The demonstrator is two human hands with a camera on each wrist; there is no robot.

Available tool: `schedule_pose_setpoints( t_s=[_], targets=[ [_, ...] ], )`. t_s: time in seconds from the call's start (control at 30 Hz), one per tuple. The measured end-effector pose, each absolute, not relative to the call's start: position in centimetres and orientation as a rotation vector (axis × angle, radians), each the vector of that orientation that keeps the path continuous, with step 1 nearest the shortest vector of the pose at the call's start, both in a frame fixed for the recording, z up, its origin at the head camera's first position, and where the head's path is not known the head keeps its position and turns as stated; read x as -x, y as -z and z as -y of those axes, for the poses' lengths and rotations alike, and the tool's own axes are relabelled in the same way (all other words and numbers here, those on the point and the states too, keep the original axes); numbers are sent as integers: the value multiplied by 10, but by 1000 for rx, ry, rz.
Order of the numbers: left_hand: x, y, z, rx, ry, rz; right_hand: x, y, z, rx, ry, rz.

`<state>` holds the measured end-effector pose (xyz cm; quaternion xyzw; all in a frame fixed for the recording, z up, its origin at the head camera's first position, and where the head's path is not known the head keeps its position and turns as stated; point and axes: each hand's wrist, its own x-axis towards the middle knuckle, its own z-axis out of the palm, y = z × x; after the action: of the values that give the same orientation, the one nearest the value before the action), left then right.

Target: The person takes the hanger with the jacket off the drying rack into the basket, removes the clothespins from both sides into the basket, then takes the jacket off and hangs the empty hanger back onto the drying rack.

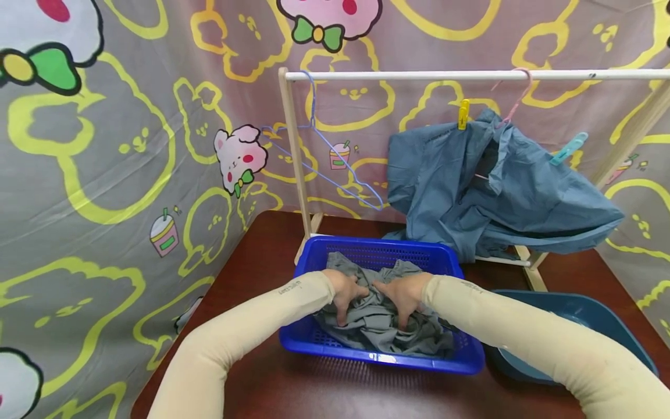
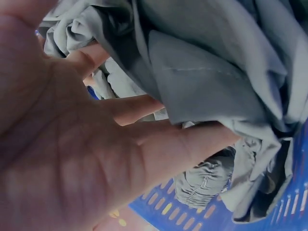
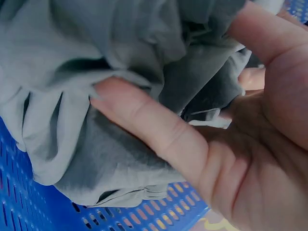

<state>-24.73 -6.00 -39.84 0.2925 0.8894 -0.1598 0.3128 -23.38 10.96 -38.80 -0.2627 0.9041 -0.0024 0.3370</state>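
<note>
A crumpled grey garment (image 1: 374, 326) lies heaped in a blue plastic basket (image 1: 382, 359). My left hand (image 1: 345, 293) reaches into the left part of the heap, fingers spread and fairly straight. In the left wrist view, folds of the cloth hide the fingertips, and a gathered elastic part (image 2: 207, 180) shows below them. On the other side, my right hand (image 1: 405, 295) touches the same garment with its fingers apart. The right wrist view shows one extended finger (image 3: 144, 115) reaching under a fold, its tip partly covered.
Behind the basket stands a rack with a white rail (image 1: 398, 75). A blue hanger (image 1: 342, 157) and a blue-grey garment (image 1: 445, 169) on a pink hanger (image 1: 518, 96) hang there, with yellow (image 1: 463, 114) and light-blue (image 1: 569, 148) clothespins. A teal basin (image 1: 591, 311) sits right.
</note>
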Motion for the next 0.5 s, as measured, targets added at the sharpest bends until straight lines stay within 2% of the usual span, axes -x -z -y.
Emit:
schedule_pose_setpoints(
  t_s=[0.3,0.5],
  targets=[
    [242,406,55,-742,501,-2356,247,401,-103,591,9,-2295],
    [243,402,60,-756,438,-2388,248,397,-105,611,7,-2299]
  ],
)
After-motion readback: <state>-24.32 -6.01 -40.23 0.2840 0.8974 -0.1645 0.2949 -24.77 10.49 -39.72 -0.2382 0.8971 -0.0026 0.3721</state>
